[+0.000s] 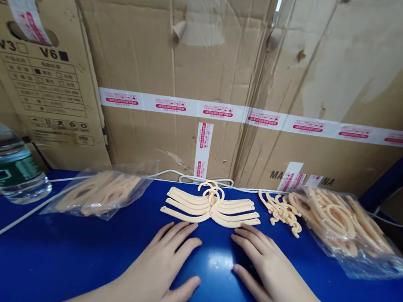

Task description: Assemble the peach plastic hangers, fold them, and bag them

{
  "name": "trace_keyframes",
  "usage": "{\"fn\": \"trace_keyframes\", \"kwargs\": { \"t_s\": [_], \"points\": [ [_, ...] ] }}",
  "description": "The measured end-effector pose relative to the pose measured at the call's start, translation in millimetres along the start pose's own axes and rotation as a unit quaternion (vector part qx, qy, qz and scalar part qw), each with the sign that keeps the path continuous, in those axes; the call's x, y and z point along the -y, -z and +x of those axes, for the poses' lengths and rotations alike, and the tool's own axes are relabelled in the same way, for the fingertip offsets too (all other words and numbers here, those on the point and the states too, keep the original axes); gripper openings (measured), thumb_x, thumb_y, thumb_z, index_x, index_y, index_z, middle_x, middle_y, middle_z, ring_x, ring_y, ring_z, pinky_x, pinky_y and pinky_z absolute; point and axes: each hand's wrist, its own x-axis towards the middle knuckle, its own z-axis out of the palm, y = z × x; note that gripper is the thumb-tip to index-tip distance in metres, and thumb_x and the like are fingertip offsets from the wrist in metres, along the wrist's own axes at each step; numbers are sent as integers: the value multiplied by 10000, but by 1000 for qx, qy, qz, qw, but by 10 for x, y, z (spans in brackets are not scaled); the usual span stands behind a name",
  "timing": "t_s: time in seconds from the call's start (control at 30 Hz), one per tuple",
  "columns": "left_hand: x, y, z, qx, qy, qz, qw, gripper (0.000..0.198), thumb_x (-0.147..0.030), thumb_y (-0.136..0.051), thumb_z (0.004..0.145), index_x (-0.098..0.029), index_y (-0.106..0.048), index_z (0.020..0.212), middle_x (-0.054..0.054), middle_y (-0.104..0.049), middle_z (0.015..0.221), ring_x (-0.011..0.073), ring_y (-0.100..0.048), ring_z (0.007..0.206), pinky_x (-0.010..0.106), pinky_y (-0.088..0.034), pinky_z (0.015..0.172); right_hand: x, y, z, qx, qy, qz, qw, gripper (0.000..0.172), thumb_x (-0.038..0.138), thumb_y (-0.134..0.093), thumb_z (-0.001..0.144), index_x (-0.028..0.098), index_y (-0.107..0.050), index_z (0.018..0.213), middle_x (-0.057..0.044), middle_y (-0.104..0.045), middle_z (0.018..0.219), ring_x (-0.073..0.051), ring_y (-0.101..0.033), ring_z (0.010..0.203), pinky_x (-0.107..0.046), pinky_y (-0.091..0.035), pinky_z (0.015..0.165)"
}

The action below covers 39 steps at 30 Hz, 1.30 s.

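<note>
Two bare hands lie flat, palms down, on the blue tabletop (57, 255) in the lower middle of the frame. The left hand (163, 266) has its fingers spread and holds nothing, so its grip is loose and empty; its fingertips reach up close to the lower edge of a stack of cream plastic hangers (211, 207). The right hand (266, 272) is likewise spread flat with nothing pinched, its fingertips just below the right end of the same stack, very near it or perhaps grazing it; I cannot tell which.

The stack of hangers sits at the center of the frame, laid out in a neat fan with hooks curling upward. To its right, a loose pile of small hooks (283, 211) lies on the surface, and further right a clear bag of hangers (349, 228). At center left rests another clear bag (104, 192) holding more of the same pieces. A water bottle (3, 157) lies on its side at the left edge. A white cable (4, 230) runs across the lower left. Cardboard boxes (213, 72) fill the upper frame.
</note>
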Motion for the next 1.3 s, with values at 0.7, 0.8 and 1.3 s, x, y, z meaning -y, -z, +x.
{"fn": "trace_keyframes", "kwargs": {
  "t_s": [0.7,0.8,1.3],
  "points": [
    [23,30,10,15,-26,1,1000,398,-344,-549,924,-239,-522,1308,95,-489,1468,323,-373,1399,575,-336,1135,-55,35,11,13,-15,33,999,327,312,-488,970,171,-581,1250,-158,-617,1274,-295,-576,1151,-497,-490,969],
    [32,31,14,7,-36,-2,999,380,-317,-533,934,-238,-515,1306,93,-493,1461,319,-375,1397,577,-338,1130,-83,63,32,3,-2,58,998,268,258,-476,965,172,-612,1179,-146,-664,1172,-271,-622,1058,-458,-523,912],
    [49,-15,19,-53,-25,7,998,317,-248,-534,914,-233,-558,1229,90,-552,1386,322,-447,1323,572,-366,1087,-1185,285,63,-124,7,-174,977,311,138,-431,920,163,-711,1053,-134,-721,1002,-320,-600,1036,-492,-497,907]
  ]
}}
